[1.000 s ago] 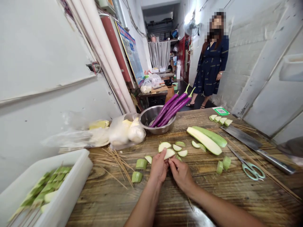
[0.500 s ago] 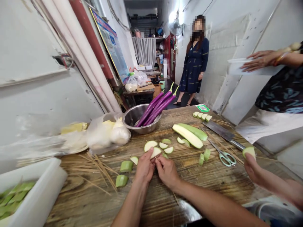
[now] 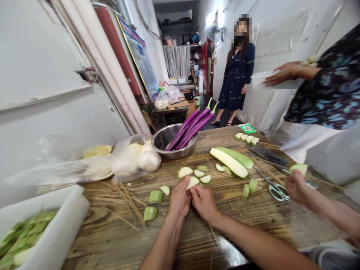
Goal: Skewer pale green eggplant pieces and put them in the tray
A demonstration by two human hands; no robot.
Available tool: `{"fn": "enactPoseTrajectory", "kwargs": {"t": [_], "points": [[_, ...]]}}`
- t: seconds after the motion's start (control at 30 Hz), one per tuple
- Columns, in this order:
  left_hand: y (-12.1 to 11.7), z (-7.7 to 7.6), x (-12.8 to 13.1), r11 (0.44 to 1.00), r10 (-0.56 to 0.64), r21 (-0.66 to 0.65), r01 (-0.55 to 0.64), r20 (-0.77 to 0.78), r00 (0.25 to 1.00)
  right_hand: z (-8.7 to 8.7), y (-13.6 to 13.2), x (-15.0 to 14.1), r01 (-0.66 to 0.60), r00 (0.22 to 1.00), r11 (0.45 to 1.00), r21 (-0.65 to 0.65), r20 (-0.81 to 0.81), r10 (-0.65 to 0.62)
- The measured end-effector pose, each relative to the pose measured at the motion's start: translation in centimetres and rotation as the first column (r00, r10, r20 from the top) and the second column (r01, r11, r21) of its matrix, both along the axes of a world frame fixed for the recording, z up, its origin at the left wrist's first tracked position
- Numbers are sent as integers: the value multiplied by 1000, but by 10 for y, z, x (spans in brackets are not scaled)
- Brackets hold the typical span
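My left hand is closed on a pale half-round zucchini slice, above the wooden table. Right against it, my right hand pinches a thin bamboo skewer, whose lower end shows below the wrist. The skewer's upper end is hidden by my fingers at the slice. Several loose slices lie just beyond my hands. To the left are two thick green zucchini chunks. Two long zucchini halves rest further back on the right.
A steel bowl with purple eggplants stands behind. Loose skewers and a white bin are left. At right lie a knife and scissors; a co-worker's hand holds a zucchini piece. Another person carries a white tub.
The view has swung slightly left. My hands stay together at the slice. The co-worker's hand with the zucchini piece has moved over the knife handle, and the white tub has moved left.
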State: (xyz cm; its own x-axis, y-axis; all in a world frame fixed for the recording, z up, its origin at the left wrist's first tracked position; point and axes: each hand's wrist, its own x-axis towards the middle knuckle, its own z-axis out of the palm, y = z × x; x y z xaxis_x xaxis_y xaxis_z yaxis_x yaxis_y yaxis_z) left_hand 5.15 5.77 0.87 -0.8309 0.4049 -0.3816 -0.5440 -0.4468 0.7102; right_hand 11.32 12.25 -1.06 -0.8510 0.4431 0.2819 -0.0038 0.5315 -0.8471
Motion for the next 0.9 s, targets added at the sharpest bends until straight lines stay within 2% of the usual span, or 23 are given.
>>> {"fn": "enactPoseTrajectory", "kwargs": {"t": [0.3, 0.37, 0.6, 0.9], "points": [[-8, 14, -8, 992, 77, -98, -81, -44, 996, 2, -5, -1, -67, 998, 998, 22, -4, 67], [-10, 16, -11, 988, 100, -112, -106, -64, 993, 2, -6, -1, -86, 996, 995, 45, -6, 87], [-9, 15, -9, 986, 79, -140, -86, -57, 995, 0, -6, 0, -102, 994, 979, 178, -15, 106], [-6, 11, -7, 991, 94, -90, -95, -13, 995, -5, -8, 0, -87, 992, 990, 110, -85, 97]]}}
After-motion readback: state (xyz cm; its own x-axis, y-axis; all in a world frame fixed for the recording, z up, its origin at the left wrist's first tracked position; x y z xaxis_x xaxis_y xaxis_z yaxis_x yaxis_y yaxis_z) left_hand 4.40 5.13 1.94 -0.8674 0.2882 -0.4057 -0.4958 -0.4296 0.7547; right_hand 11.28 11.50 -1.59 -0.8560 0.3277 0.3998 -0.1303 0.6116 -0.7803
